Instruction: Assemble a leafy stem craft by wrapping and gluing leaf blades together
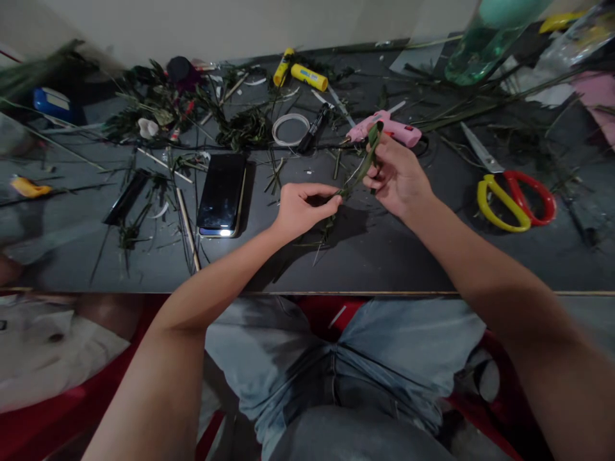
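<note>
My left hand pinches a thin green leafy stem between thumb and fingertips, above the middle of the dark table. A green strip of leaf or tape runs up from that pinch to my right hand, whose fingers are closed around its upper end. Below my left fingertips hang small leaves and a thin pale wire-like end. Just behind my right hand lies a pink glue gun, partly covered by the fingers. Whether the strip is leaf or tape I cannot tell.
Scissors with yellow and red handles lie to the right. On the left is a black phone beside a wooden stick. A wire coil, yellow tubes, a green bottle and scattered cuttings line the back.
</note>
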Tool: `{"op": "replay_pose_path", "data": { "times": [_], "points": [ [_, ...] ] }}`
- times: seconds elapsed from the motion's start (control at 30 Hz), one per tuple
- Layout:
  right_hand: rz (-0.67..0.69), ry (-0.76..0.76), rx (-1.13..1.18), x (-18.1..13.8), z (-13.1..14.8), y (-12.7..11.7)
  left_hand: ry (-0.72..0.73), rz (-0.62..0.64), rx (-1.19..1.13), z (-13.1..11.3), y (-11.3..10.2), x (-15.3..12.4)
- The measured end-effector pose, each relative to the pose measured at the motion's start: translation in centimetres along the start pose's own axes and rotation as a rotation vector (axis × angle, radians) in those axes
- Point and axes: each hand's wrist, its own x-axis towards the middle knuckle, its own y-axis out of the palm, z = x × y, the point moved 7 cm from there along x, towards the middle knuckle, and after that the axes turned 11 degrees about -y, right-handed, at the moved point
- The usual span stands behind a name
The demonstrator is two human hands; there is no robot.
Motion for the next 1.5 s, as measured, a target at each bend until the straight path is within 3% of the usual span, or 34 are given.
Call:
{"op": "replay_pose_path", "data": {
  "times": [0.13,0.3,0.37,0.5,0.7,0.87,0.97,1.2,1.5],
  "points": [
    [0.017,-0.010,-0.011,0.3,-0.5,-0.3,0.031,-0.060,-0.032,0.6,-0.3,0.3],
    [0.006,-0.233,-0.093,1.5,-0.3,-2.2,0.000,-0.022,-0.048,1.0,0.2,0.3],
    [-0.001,-0.249,-0.147,1.8,-0.6,-2.9,0.003,-0.011,-0.046,0.9,0.4,0.3],
    [0.036,-0.129,-0.196,1.8,-1.2,-3.2,0.023,-0.030,-0.036,0.9,0.2,0.3],
    [-0.012,0.139,-0.053,1.2,-2.2,-2.7,0.036,-0.037,-0.001,0.9,0.0,0.4],
    [0.015,-0.082,-0.227,1.7,-1.0,-3.0,0.046,-0.031,0.010,0.9,0.0,0.5],
    [0.029,-0.129,-0.211,1.8,-0.9,-3.0,0.060,-0.031,0.053,1.0,0.0,0.5],
    [-0.006,-0.011,-0.071,1.0,-1.2,-2.3,0.077,-0.031,0.118,1.3,-0.2,0.8],
    [0.129,0.194,-0.090,0.1,-3.0,-0.5,0.039,-0.030,0.079,1.1,-0.4,1.3]
  ]
}}
